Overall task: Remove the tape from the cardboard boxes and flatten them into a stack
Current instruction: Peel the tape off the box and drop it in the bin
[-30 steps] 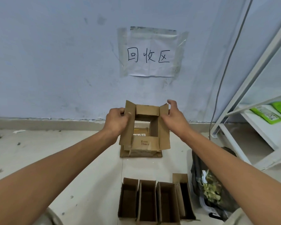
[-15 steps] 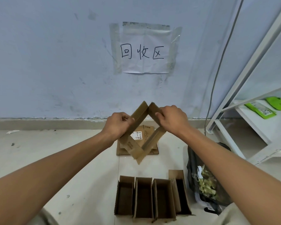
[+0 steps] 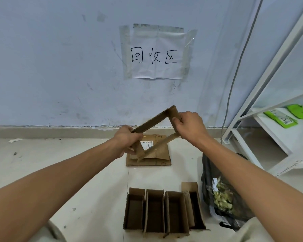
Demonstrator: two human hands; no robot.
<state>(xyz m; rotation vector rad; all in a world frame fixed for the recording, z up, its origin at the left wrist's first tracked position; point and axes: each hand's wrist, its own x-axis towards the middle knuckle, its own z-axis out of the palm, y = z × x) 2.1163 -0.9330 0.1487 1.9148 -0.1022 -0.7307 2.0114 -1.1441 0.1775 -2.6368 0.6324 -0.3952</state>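
Hands, left (image 3: 128, 141) and right (image 3: 189, 125), each grip the skewed box (image 3: 153, 122), seemingly slanting up-right above the flattened stack (image 3: 162, 156).

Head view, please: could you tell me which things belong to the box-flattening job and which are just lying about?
Job:
- half-collapsed box, gripped by left hand and right hand
- flattened stack
- four open boxes

Lying about:
- wall sign
- dark bag
- white rack
- green packets

A held box (image 3: 153, 127) hung mid-frame above a flattened stack (image 3: 162, 157) on the floor (image 3: 59, 163). Four open boxes (image 3: 163, 210) stood lower centre, a bag (image 3: 222, 194) right of them, a shelf (image 3: 273, 130) at far right.
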